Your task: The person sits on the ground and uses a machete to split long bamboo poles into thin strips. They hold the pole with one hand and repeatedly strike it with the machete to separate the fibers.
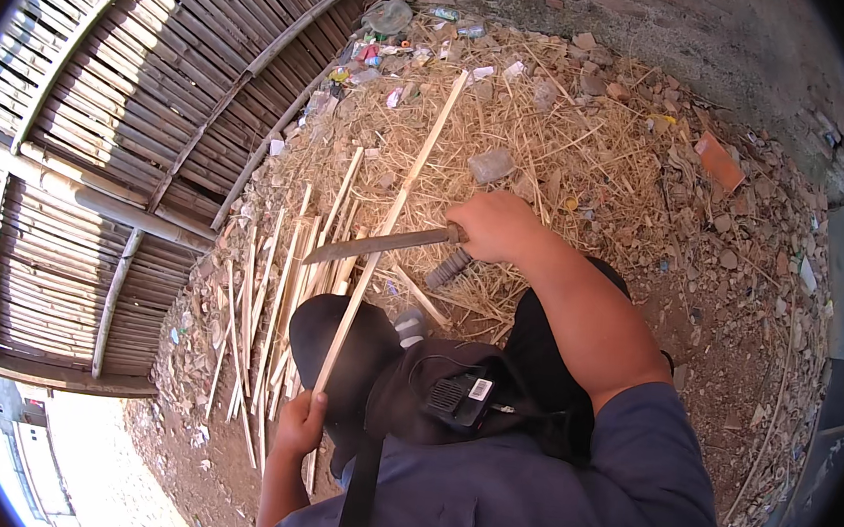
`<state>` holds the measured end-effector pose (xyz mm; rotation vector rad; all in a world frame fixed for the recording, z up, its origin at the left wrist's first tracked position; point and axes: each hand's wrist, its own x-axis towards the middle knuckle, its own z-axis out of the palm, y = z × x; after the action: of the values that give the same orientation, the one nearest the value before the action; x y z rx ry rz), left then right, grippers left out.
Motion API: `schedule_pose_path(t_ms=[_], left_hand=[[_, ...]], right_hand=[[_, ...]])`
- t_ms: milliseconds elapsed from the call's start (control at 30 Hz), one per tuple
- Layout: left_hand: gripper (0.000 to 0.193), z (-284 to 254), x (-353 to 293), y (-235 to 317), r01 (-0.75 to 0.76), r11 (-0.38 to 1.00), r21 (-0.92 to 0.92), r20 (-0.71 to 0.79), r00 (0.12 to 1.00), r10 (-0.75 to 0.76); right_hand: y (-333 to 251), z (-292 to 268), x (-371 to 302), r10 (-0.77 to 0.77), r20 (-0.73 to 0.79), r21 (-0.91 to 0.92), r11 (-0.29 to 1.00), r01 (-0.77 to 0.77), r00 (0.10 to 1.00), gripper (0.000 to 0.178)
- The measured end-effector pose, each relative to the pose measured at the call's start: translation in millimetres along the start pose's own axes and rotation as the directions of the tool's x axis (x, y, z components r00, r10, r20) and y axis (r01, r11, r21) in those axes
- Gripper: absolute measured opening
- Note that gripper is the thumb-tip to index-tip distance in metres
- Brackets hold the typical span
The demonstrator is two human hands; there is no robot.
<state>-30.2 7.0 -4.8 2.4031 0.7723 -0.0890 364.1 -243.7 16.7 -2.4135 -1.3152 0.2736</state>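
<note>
My left hand (300,423) is closed around the near end of a long, pale bamboo strip (409,184). The strip slants up and away across my knee toward the far rubble. In my right hand (494,226) is the handle of a machete (375,244), its dark blade pointing left and crossing the strip near its middle. Whether the edge bites into the strip or only rests on it, I cannot tell. Several more split bamboo strips (284,292) lie on the ground to the left of my knee.
A bamboo slat wall (103,125) runs along the left, and a brick wall (663,34) stands at the back. Straw and shavings (591,168) cover the ground, with a grey stone (491,165), an orange brick piece (719,163) and scattered litter. A small black device (458,399) rests at my lap.
</note>
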Motion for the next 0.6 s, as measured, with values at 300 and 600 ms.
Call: schedule_pose_path(t_ms=[300,600], left_hand=[[0.053,4,-1,-6,-0.043,0.996,-0.073,-0.037,0.999,0.040],[0.053,3,-4,5,-0.052,0.997,-0.056,-0.051,0.997,0.049]], right_hand=[[62,-14,16,0.368,-0.180,0.266,0.911,-0.315,0.912,0.020],[-17,2,1,-0.105,0.034,-0.074,0.991,0.107,0.994,0.016]])
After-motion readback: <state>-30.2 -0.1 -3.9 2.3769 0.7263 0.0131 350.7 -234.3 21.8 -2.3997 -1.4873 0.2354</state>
